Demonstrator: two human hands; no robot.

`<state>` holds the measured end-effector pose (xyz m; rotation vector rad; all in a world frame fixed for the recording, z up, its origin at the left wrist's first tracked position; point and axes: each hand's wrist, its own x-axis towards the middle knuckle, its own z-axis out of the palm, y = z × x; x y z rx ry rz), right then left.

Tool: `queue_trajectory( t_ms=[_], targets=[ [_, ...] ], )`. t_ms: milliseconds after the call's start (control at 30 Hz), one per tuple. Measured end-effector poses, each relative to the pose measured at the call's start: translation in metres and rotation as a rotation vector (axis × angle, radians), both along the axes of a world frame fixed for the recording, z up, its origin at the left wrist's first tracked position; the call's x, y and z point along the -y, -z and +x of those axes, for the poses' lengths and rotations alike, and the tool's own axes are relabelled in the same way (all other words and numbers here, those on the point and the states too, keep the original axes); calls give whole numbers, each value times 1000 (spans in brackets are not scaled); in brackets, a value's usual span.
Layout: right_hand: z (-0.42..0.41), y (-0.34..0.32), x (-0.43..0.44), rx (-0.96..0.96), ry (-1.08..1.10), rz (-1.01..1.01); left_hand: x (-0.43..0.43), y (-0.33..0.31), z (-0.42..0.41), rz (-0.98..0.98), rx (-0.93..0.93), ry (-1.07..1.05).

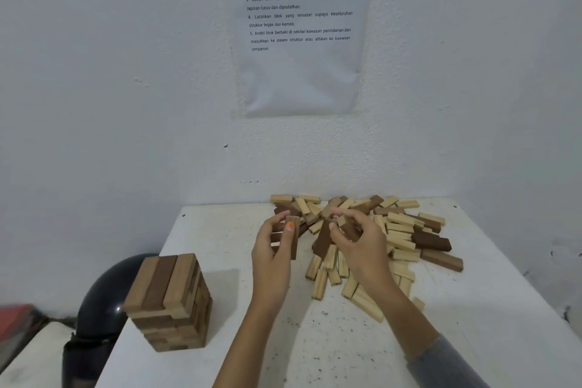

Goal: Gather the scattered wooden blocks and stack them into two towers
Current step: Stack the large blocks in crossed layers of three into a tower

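Wooden block set on white speckled bench [220, 246]: one tower standing, the rest in a heap, both hands at work.
Item 1: square tower of light and dark brown wooden blocks [170, 299], upright at the bench's near left, top layer of three blocks side by side. Item 2: loose heap of pale and dark brown wooden blocks [403, 230], spread at the far right against the wall. Left hand [272, 249], just beside the heap's left edge: grip closed round an upright dark brown wooden block [293, 241], thumb on its face. Right hand [359, 239], over the heap: grip curled round a short brown wooden block [349, 228]. Grey sleeve [441, 365] on the right forearm. Printed paper sheet [302, 31] on the wall above. Black rounded object [100, 299] beyond the bench's left edge.
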<state>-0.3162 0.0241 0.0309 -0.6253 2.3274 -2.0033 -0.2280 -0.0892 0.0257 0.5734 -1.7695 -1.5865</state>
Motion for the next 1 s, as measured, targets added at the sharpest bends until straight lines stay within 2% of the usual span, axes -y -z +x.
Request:
queue_trajectory(
  t_ms=[300,533,733,867,1000],
  targets=[
    [54,15,-9,109,-38,-43,-15,19,47,-3,73,31],
    [95,32,-13,163,-196,-12,-24,45,80,37,109,62],
    [109,54,-14,7,-195,127,-32,65,94,128,85,38],
    [114,68,-16,-149,-155,290,-32,68,98,-7,113,25],
    [118,65,-18,-177,-159,313,-32,69,100,-174,172,-22]
  ],
)
